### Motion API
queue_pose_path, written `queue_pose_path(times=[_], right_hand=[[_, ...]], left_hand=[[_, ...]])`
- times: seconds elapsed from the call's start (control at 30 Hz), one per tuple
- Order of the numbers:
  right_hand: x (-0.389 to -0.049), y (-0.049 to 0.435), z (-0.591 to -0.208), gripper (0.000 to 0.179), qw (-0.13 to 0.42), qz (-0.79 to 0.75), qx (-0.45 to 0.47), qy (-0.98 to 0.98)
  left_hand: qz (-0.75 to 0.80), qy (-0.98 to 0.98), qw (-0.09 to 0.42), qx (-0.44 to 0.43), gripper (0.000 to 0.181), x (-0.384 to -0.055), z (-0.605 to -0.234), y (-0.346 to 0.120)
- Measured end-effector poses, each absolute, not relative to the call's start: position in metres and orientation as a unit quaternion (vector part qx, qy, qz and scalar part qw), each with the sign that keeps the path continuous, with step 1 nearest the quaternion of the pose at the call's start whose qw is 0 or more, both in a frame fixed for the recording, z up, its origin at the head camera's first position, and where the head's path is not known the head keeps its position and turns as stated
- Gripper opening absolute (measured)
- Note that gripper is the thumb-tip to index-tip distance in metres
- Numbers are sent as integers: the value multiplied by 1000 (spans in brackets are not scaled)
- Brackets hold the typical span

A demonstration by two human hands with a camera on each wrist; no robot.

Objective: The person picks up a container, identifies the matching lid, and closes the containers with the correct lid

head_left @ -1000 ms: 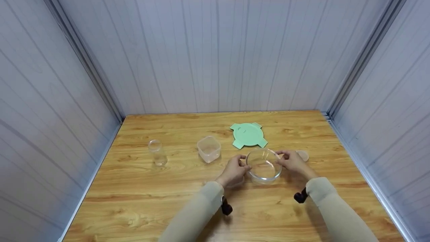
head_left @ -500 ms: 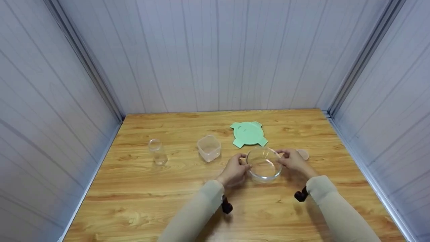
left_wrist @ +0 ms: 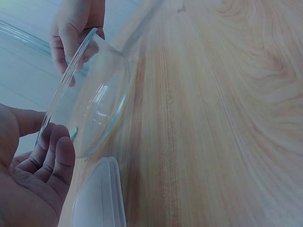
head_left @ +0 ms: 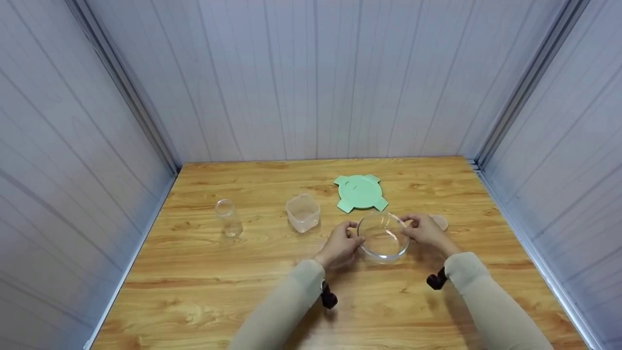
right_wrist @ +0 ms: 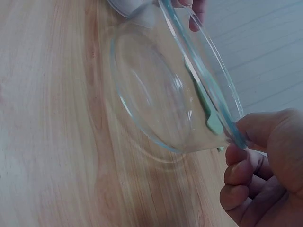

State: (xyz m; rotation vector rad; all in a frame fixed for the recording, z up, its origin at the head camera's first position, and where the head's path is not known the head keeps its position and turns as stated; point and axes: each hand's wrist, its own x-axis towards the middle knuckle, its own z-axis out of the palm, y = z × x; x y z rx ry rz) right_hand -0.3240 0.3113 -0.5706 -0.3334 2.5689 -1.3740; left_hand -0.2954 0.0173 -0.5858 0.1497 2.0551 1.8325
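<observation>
A round glass bowl [head_left: 383, 237] is held by its rim between both hands, just above the wooden bench [head_left: 204, 272], near its middle. The left hand [head_left: 340, 245] is curled at the bowl's left edge, its grip narrow on the rim; the right hand [head_left: 425, 231] is pinched on the right edge. A green lid [head_left: 360, 193] is seen just behind the bowl, a square plastic container [head_left: 302, 213] to its left, and a small glass jar [head_left: 227, 217] further left.

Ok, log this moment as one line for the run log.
left hand: holds glass bowl rim | right hand: holds opposite rim | green lid: flat behind bowl | bowl: empty
</observation>
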Motion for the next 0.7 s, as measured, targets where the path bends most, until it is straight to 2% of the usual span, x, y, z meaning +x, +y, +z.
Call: queue_pose_path(times=[0.7], right_hand=[[-314,311,-568,23,157,-451,-81,875]], left_hand=[[617,759,182,98,44,-287,-585,12]])
